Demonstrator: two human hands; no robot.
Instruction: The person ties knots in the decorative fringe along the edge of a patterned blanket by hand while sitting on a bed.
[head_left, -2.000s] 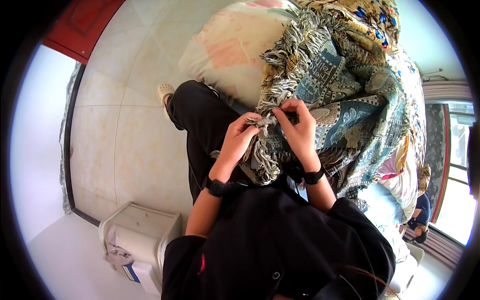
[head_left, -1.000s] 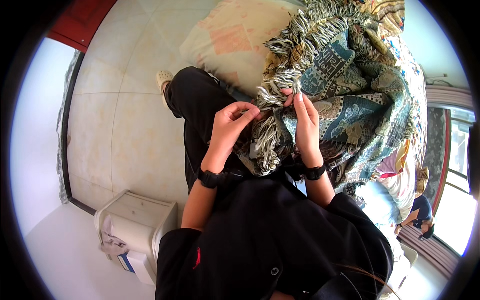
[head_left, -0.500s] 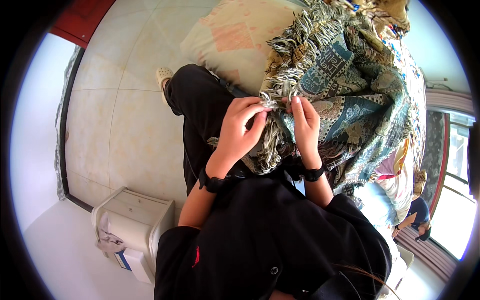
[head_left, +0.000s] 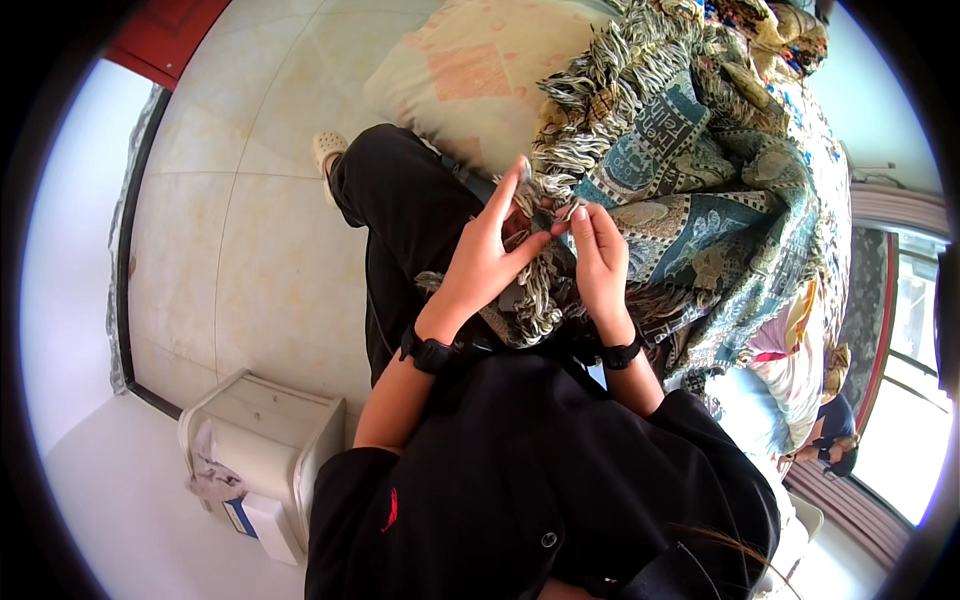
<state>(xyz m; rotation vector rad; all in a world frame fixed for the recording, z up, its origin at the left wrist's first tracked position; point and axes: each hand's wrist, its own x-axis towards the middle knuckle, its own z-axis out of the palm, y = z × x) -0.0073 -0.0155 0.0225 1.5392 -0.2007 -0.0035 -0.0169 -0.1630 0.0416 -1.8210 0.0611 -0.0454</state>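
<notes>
A woven throw blanket (head_left: 650, 150) in teal, cream and dark patterns lies heaped before me, edged with a thick cream-and-grey fringe (head_left: 540, 300). My left hand (head_left: 478, 265) is at this edge, its index finger pointing up and its thumb reaching right. Fringe strands lie across its other fingers, which curl behind them and are partly hidden. Close beside it, my right hand (head_left: 602, 265) pinches a fringe strand between thumb and index finger. The two hands nearly meet at the strands. Both wrists carry black bands.
A pale cushion (head_left: 460, 80) with pink patches lies beyond my bent leg. At the left stand a cream cabinet (head_left: 265, 410) and, beside it, a white box (head_left: 275, 528). Patterned bedding continues to the right. Another person (head_left: 832, 435) is near the window at far right.
My left hand has opened its index finger upward and away from the thumb. My right hand has moved slightly down and left, still pinching fringe. The other person has shifted posture.
</notes>
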